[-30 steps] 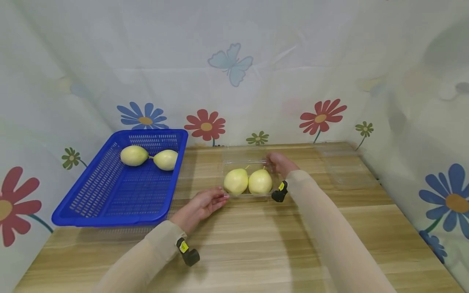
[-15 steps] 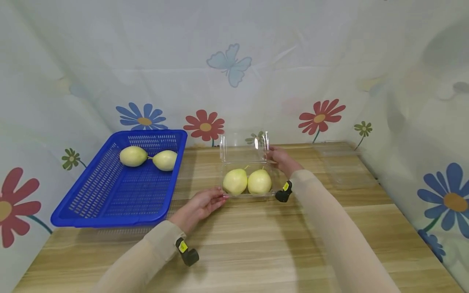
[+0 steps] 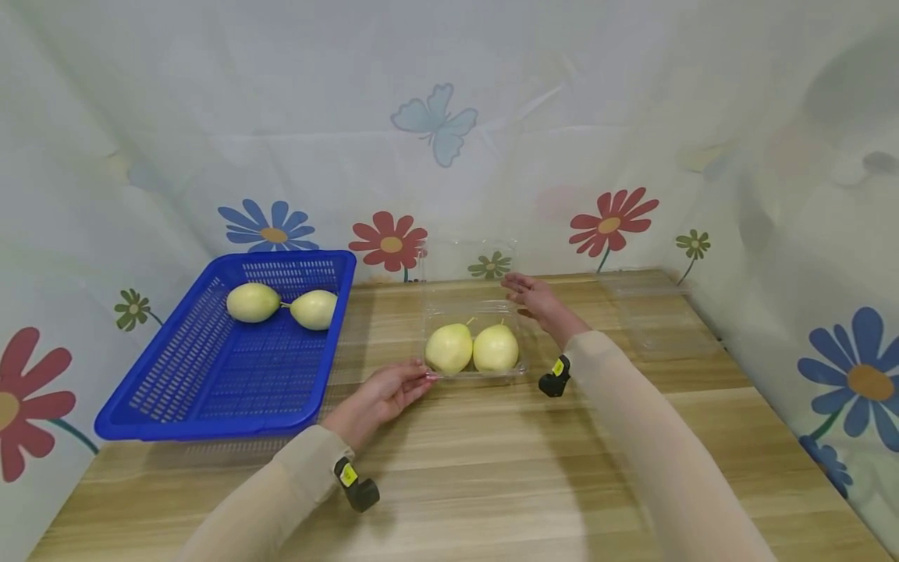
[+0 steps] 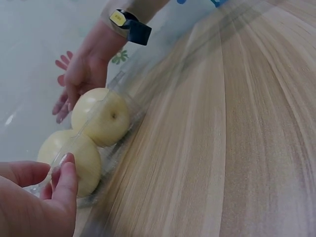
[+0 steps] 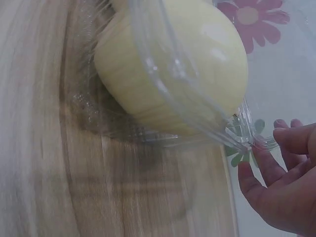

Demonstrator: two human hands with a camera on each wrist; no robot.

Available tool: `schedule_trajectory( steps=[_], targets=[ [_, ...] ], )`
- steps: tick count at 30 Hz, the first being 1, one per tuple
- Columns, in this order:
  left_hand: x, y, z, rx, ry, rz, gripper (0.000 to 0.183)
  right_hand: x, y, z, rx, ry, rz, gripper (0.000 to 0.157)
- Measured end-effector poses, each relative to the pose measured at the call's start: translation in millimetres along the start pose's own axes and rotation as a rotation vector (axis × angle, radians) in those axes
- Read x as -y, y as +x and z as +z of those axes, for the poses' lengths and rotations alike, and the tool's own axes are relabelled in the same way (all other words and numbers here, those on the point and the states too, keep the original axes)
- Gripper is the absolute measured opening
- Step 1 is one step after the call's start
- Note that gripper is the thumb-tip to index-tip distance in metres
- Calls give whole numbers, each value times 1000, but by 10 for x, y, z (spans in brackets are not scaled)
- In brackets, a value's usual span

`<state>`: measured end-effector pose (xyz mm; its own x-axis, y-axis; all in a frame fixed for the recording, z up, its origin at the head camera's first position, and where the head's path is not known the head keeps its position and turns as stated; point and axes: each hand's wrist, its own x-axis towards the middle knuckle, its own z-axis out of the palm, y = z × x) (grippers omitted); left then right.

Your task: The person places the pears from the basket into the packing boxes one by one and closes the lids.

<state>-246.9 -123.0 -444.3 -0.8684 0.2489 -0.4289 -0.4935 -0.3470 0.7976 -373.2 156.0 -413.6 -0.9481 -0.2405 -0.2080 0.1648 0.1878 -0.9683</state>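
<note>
A clear plastic clamshell box [image 3: 485, 377] stands on the table with two pale yellow pears [image 3: 449, 349] side by side in it, stems toward the back. Its transparent lid [image 3: 469, 269] stands raised behind them. My left hand [image 3: 379, 398] pinches the box's front left corner between thumb and fingers, as the left wrist view shows at the rim. My right hand [image 3: 539, 304] is beside the back right corner, fingers loosely extended. In the right wrist view, its fingertips [image 5: 249, 180] are right at the box's corner, near a pear [image 5: 197, 64].
On the left sits a blue perforated plastic basket [image 3: 239, 382] holding two more pears [image 3: 254, 303]. Another clear plastic container [image 3: 656, 312] lies at the table's back right. A flower-printed curtain [image 3: 435, 187] hangs behind the wooden table [image 3: 449, 484].
The box's lid has swung up and back to a raised position. My right hand has moved slightly right, its fingers coming off the lid. My left hand stays at the front left corner.
</note>
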Motion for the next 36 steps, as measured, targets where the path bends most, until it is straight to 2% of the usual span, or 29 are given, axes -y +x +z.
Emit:
schedule_trajectory(
  steps=[3,6,11,15,18,21,33,36],
  targets=[
    [2,-4,-3,13,-5,0,11,-18,-20,-7,1,-41,-30,55],
    [5,-6,-10,23,-15,-6,11,-14,-76,-24,7,-130,-76,51],
    [12,-5,-17,25,-30,-18,13,-25,-197,-55,20,-308,-223,42],
    [13,-9,-18,36,-35,-22,12,-51,-308,-93,1,-520,-342,35],
    [10,-7,-20,42,-38,-25,11,-79,-371,-115,1,-688,-415,38],
    [6,-3,-20,44,-47,-27,10,-114,-418,-118,4,-795,-468,47],
    [4,-9,-26,29,-40,-32,10,-245,-524,-58,-43,-872,-582,48],
    [6,-5,-26,26,-33,-34,11,-271,-563,-53,-31,-946,-624,49]
  ],
)
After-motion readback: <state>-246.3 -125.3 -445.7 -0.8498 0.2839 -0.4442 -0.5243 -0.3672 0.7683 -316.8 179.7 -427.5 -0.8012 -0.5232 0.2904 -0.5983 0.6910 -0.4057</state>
